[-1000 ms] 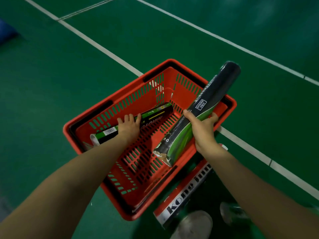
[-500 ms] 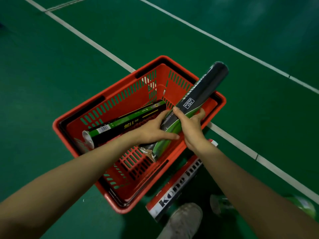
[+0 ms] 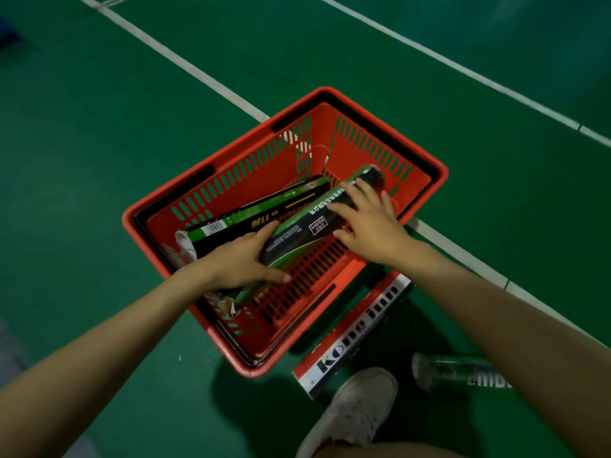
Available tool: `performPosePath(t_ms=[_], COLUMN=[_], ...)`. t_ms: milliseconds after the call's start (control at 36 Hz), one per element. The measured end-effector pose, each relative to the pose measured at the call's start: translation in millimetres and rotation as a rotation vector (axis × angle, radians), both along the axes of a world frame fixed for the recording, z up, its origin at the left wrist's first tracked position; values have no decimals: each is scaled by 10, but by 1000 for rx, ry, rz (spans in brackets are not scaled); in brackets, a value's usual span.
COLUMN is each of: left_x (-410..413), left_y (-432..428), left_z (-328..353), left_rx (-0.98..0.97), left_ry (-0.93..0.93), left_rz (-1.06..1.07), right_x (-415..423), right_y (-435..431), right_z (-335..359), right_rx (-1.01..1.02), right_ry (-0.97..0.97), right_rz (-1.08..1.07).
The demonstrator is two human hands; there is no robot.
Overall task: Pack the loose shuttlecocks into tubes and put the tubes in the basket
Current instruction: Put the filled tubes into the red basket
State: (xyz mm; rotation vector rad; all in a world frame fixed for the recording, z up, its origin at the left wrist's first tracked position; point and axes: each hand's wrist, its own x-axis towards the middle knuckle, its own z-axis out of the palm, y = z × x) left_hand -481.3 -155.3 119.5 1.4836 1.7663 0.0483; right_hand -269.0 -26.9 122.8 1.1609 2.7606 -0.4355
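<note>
— Near edge?
— I see a grey shoe [image 3: 350, 411] and a red-and-white cardboard tube [image 3: 353, 332] just beside the red slotted plastic basket [image 3: 158, 206].
— Hands?
— The left hand [image 3: 238, 259] grips the green-and-black cardboard tube [image 3: 304, 229] inside the basket, and the right hand [image 3: 370, 223] lies flat on its far end. There is open green floor [image 3: 496, 160] past the far rim.

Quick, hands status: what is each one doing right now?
Left hand: grips the nearer tube in the basket, between thumb and fingers.
Right hand: open, fingers spread flat on that tube's far end.
</note>
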Motion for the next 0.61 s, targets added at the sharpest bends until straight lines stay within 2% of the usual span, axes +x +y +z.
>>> performPosePath(t_ms=[83,222,333,444,528,611], left_x=[132,452,523,421,425,520], left_y=[81,296,313,286,314,394], left_z=[-123,-302,-572,-798,-774,-659], left_rx=[-59,-137,-241,-299,-249,-146], left_ry=[95,219,211,129,84,145], left_rz=[-39,-128,-97,-45,-42,-46], right_x=[-17,-36,-24,1,39,134], right_y=[-9,13,8,-2,-13,-18], right_z=[-62,-91,-98,-128,-148,-170], right_rx=[-75,-77,-79,-29,19,27], right_ry=[-138,-320,-398,-300,-177,12], right_rz=[-16,3,-7,-35,-77,-120])
